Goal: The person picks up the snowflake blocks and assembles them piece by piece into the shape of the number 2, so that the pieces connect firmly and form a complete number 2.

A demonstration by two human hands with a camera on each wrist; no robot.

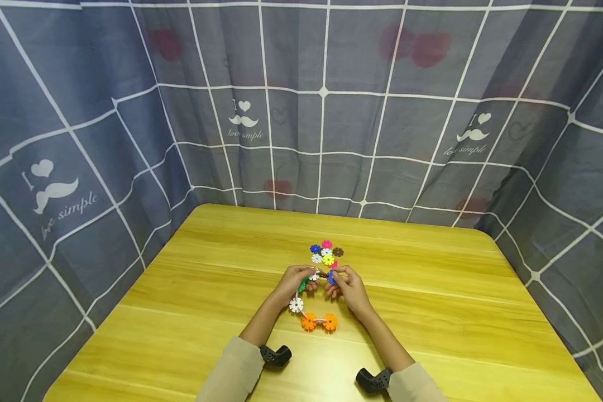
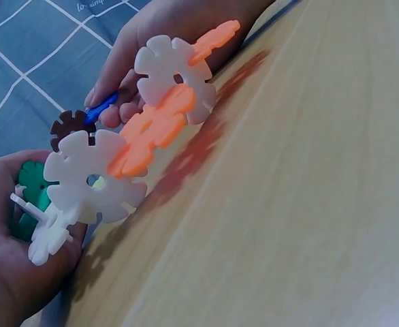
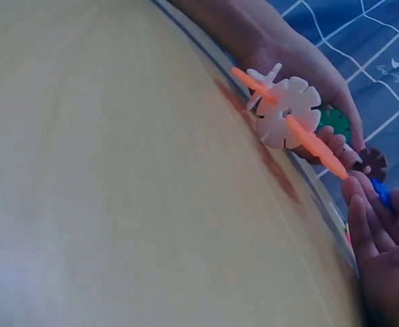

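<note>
A chain of notched plastic snowflake discs curves between the two hands in the head view. My left hand pinches a white disc of this chain, with a green disc close against its palm. From there the chain bends toward me through another white disc and ends in orange discs. My right hand pinches a blue disc between thumb and fingers. Between the hands, a brown disc meets the blue one edge to edge; their slots are too small to make out.
Just beyond the hands lies a small group of loose discs, among them a yellow one, a pink one and a brown one. The wooden table is enclosed by grey-blue checked curtains. Black wrist devices sit at both sleeves.
</note>
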